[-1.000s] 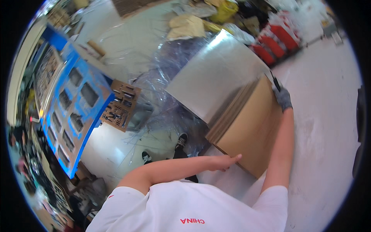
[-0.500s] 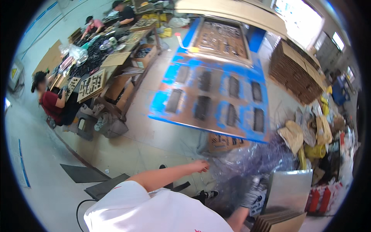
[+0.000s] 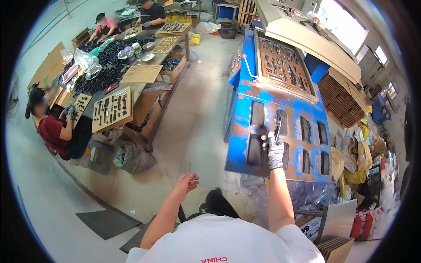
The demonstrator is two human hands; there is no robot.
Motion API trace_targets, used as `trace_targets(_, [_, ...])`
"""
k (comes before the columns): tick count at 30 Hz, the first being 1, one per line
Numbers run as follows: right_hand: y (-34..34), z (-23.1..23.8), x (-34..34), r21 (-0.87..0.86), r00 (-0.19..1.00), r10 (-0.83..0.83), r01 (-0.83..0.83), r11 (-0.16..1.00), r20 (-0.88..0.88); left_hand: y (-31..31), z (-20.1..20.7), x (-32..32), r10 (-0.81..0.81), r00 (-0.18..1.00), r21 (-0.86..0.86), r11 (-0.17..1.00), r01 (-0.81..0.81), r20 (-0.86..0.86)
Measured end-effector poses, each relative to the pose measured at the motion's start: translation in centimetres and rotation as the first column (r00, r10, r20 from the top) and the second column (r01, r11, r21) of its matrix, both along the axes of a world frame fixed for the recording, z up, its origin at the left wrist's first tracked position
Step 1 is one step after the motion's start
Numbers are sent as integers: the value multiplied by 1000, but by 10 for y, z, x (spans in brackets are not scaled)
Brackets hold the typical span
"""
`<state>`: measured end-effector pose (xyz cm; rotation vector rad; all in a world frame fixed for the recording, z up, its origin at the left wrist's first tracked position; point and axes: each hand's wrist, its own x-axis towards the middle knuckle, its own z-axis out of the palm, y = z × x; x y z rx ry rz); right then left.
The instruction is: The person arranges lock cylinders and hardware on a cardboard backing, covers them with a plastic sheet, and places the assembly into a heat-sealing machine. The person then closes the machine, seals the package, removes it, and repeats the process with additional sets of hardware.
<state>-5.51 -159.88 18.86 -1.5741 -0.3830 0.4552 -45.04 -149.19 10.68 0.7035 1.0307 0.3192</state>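
Observation:
My right hand (image 3: 275,152), in a striped grey-and-white knit glove, reaches over a blue machine table (image 3: 239,151) with worn brown patches. It is closed around a slim dark tool (image 3: 278,125) that points away from me; its exact kind is unclear. Under and around this hand lie two rows of dark rectangular recessed pads, among them a near-left pad (image 3: 255,150) and a far-left pad (image 3: 257,114). My bare left hand (image 3: 186,184) hangs above the floor left of the table, fingers loosely apart and holding nothing.
Behind the pads is a framed board (image 3: 285,65) with dark parts, beneath a raised cream cover (image 3: 307,30). Left, people sit at a workbench (image 3: 147,98) piled with black parts. Brown board stacks (image 3: 342,96) and bags (image 3: 351,162) stand right; a metal sheet (image 3: 337,221) is nearby.
My right hand has risen from beside the metal sheet to over the blue table, now with the slim tool showing. My left hand has swung left. The view has turned, shifting the table rightward.

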Motion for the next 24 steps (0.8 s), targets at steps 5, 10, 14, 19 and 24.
trace_targets(5, [63,-66,60,110,978,-162,177,978,-134,81,-21,39,-163,985,-23,986,164,50])
trace_targets(10, [88,-99,65,109,933,-332,348,931,-141,199,-23,98,-274,949,-12,961,276,-157])
trace_targets(14, [85,-78,52,-62,920,-391,388,919,-38,282,-21,175,-420,896,89,896,435,-148])
trace_targets(19, [95,-53,46,27,840,-541,542,840,-40,355,5,348,-507,848,241,851,466,153])
trace_targets(24, [137,-44,88,82,699,-687,711,699,-197,389,91,558,44,903,56,996,-75,428])
